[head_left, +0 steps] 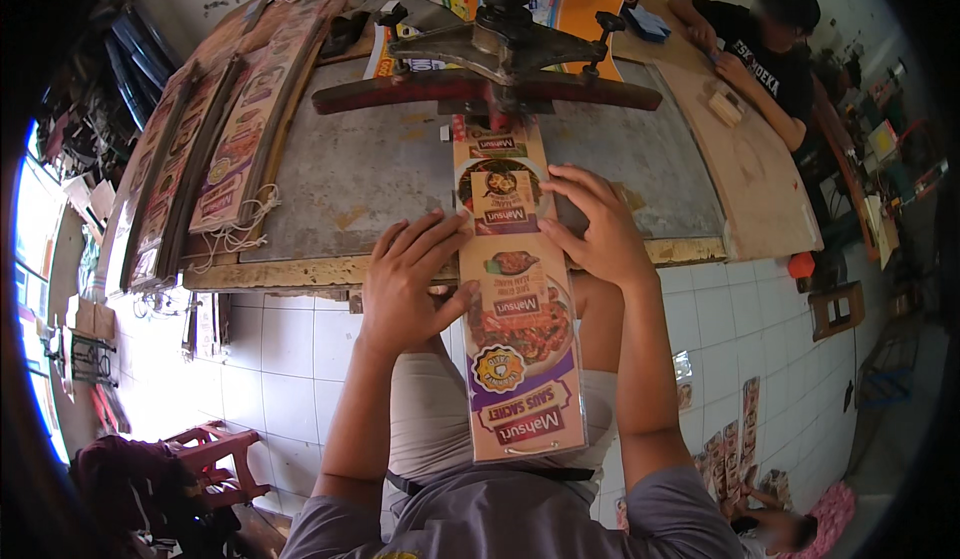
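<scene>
A long printed cardboard display strip [519,349] in tan, purple and red, with food pictures, runs from under the press over the table's front edge toward my lap. Its near end has a small cord loop. Spread and nearly flat, my left hand [412,274] lies at the strip's left edge, fingertips and thumb touching it. On the opposite edge, my right hand [600,227] rests with thumb and fingers apart, their tips against the strip. Above the strip's far end stands a dark metal press [500,54] with a reddish crossbar [400,92]. What lies directly under the press head is partly hidden.
Stacks of similar strips [240,149] with white cords lie on the table's left. A bright printed sheet [590,19] is behind the press. At the right, another person [765,54] sits by a small wooden block [725,107]. A red stool [220,459] stands lower left.
</scene>
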{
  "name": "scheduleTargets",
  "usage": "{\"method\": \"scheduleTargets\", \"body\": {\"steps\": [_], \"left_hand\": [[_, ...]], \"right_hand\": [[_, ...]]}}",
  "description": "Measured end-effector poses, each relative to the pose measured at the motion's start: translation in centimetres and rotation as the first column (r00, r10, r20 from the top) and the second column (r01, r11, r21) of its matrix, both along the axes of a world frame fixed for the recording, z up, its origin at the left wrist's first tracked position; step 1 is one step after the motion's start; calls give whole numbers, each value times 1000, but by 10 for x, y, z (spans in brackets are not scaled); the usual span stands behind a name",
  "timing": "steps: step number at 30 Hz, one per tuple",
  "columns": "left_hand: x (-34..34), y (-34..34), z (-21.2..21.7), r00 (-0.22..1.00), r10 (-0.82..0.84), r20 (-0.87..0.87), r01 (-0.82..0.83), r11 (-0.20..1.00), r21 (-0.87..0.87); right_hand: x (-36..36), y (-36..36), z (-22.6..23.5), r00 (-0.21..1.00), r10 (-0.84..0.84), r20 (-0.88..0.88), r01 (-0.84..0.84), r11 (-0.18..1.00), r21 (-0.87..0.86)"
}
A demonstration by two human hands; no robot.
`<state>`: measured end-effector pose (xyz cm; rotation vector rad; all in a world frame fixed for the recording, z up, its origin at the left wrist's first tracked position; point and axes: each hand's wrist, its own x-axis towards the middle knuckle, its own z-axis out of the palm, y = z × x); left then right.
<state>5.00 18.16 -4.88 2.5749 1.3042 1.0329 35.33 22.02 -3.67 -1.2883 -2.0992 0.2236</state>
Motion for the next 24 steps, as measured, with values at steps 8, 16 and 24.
{"method": "scheduleTargets", "body": {"steps": [8,16,24], "left_hand": [[2,0,2,1000,1,7,-1,1000,-7],[1,0,3,1000,1,5,-1,1000,-8],[1,0,1,1000,0,6,0,1000,-2]], "right_hand": [[1,1,-2,1000,2,11,-2,1000,9],[0,0,-1,1000,-5,15,5,1000,7],[0,0,-1,1000,-3,9,3,1000,1]]}}
